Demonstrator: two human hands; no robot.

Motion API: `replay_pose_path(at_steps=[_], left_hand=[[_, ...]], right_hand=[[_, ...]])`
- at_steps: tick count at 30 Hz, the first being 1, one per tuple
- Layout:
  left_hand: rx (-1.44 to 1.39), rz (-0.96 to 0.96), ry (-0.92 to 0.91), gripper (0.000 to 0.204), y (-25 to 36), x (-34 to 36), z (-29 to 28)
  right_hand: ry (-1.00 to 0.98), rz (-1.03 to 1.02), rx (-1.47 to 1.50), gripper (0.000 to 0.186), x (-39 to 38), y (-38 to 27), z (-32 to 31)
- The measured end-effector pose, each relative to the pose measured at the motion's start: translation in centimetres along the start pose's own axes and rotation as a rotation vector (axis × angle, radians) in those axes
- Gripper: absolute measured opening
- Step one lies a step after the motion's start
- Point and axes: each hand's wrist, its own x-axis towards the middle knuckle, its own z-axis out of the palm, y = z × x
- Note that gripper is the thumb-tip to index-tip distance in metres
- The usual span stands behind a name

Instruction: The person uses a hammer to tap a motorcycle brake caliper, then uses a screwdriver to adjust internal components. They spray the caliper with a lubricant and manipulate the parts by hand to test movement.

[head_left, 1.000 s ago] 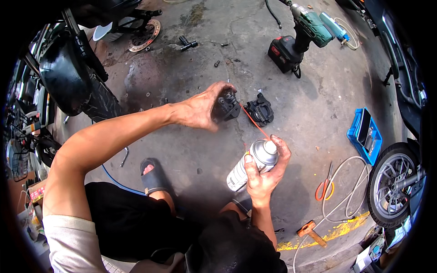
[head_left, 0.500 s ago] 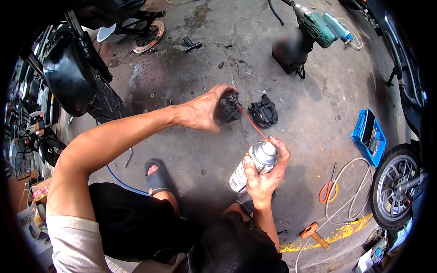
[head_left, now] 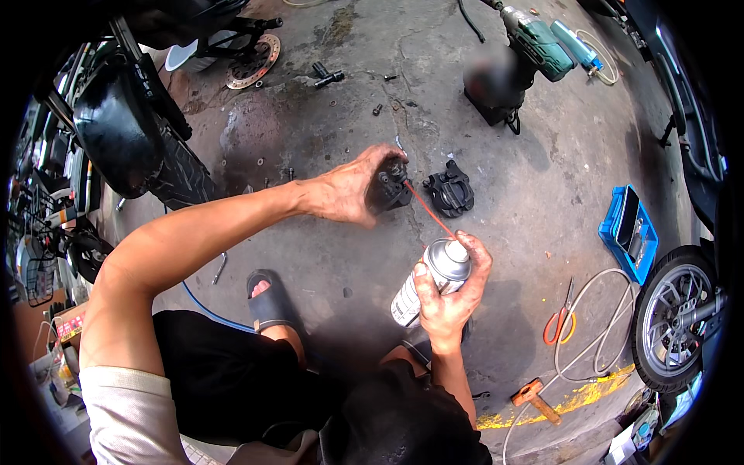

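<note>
My left hand (head_left: pixel 349 186) is wrapped round a dark brake caliper (head_left: pixel 391 184), held up above the concrete floor. In my right hand (head_left: pixel 453 306) is a white and silver spray can (head_left: pixel 415 291), tilted, with the forefinger on its white nozzle. A thin red straw (head_left: pixel 431 210) runs from the nozzle to the caliper's near face; whether its tip goes inside cannot be made out. Just right of the held part, a second black caliper (head_left: pixel 449 191) lies on the floor.
Left stands a motorcycle wheel (head_left: pixel 124 132); a brake disc (head_left: pixel 253 62) is behind it. A green impact wrench (head_left: pixel 539 46) lies far right. Nearer are a blue tray (head_left: pixel 626 232), orange-handled scissors (head_left: pixel 559 322), a hose (head_left: pixel 562 364), a hammer (head_left: pixel 535 399) and another wheel (head_left: pixel 673 318).
Hardly anything differs. The caliper in my left hand has turned very slightly, and the straw still points at it. My right hand keeps its grip on the can.
</note>
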Motion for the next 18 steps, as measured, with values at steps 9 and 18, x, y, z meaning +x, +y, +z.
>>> replay_pose_path(at_steps=[9, 18], left_hand=[[-0.064, -0.042, -0.019, 0.105, 0.12, 0.02, -0.14], [-0.049, -0.038, -0.013, 0.108, -0.26, 0.2, 0.11]], right_hand=[[0.063, 0.175, 0.121, 0.071, -0.06, -0.71, 0.2], [0.074, 0.147, 0.086, 0.07, 0.14, -0.59, -0.15]])
